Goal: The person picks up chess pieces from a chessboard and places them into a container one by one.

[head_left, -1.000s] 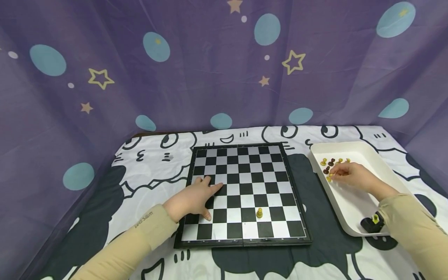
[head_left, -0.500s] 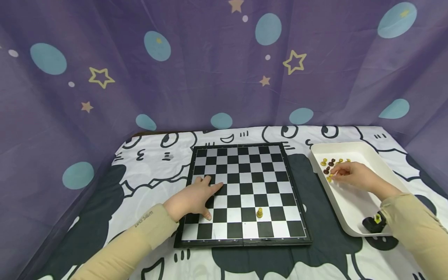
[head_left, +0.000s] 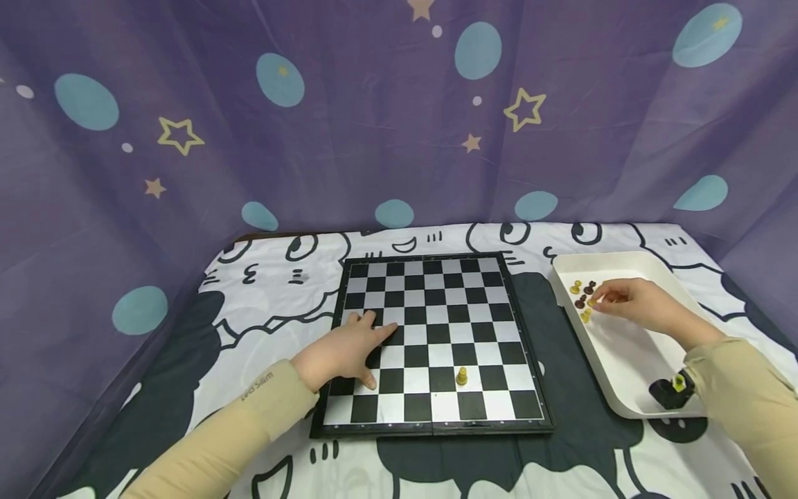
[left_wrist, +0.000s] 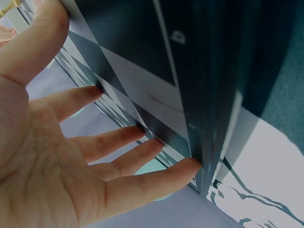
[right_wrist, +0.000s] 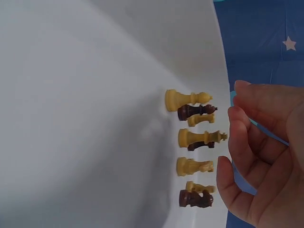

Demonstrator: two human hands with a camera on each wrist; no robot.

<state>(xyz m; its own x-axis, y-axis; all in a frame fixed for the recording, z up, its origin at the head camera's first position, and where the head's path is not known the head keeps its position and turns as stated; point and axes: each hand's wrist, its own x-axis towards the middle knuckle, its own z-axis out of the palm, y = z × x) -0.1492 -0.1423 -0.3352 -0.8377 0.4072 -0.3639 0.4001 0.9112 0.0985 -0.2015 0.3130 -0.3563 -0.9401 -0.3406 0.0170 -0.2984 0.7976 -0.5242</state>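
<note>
My left hand (head_left: 343,350) rests spread on the left side of a black-and-white chessboard (head_left: 436,337), fingers straight and tips touching it, as the left wrist view also shows. A yellow chess piece (head_left: 462,376) stands alone on a square near the board's front. My right hand (head_left: 636,305) is over the white tray (head_left: 642,360), close above standing chess pieces, fingers loosely bent. In the right wrist view its thumb and forefinger are apart, nothing between them. Below the fingertips are a yellow bishop (right_wrist: 178,100), a dark bishop (right_wrist: 192,112), a yellow king (right_wrist: 192,137) and a dark knight (right_wrist: 194,199).
More yellow and dark pieces stand together by the tray's left wall, a yellow knight (right_wrist: 192,166) among them. The cartoon-print cloth (head_left: 268,291) covers the table around board and tray. A purple curtain (head_left: 374,125) rises behind. A dark wrist camera (head_left: 670,392) sits at the right cuff.
My right hand has shifted slightly up and right from the near pieces, now hiding the farther yellow ones in the head view. The left hand and the piece on the board stay put.
</note>
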